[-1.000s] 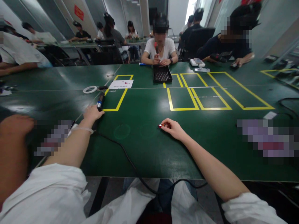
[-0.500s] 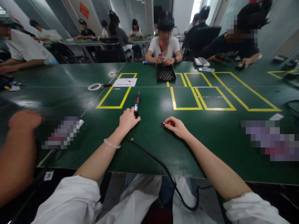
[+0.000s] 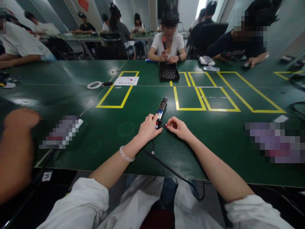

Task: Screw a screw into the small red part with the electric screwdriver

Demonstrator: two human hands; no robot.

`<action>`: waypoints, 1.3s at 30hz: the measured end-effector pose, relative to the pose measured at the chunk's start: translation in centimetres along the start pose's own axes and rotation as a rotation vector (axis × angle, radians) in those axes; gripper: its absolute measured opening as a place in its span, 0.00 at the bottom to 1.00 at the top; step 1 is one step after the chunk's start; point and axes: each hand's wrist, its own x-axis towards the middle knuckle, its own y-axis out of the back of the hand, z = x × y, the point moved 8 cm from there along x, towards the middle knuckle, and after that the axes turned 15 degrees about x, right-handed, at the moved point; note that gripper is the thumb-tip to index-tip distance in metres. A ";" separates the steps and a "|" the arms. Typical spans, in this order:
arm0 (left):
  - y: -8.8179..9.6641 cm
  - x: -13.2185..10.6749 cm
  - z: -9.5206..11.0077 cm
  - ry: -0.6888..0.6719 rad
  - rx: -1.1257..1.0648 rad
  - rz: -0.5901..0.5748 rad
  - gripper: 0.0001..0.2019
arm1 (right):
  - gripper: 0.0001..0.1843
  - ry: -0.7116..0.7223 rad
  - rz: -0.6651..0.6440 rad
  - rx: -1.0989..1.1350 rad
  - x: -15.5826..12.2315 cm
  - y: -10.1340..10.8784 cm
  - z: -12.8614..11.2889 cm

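Well to the left of your left grip, at the edge of view, another person's hand is raised in a loose curl, with a flat, blurred-out item lying between it and you. Beyond your left grip on that side, a white loop lies next to a white sheet, which partly covers a yellow tape rectangle on the green counter. Your left grip, with a pale bracelet behind it at the wrist, is closed around the rear of a dark power tool. The tool's narrow end points away from you, slightly right. A black cable runs back below your left grip to the counter's near edge. Between your two grips, just beside the tool's rear, is a small red piece, pinched in the fingertips of your right grip. Straight beyond both grips sits a black tray, with someone seated behind it. More yellow outlines spread out beyond your right grip, and another blurred-out item lies well to its right.
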 end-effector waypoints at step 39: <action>0.0 -0.3 0.3 0.022 -0.002 -0.044 0.31 | 0.04 0.142 -0.048 -0.302 0.7 -2.3 -0.8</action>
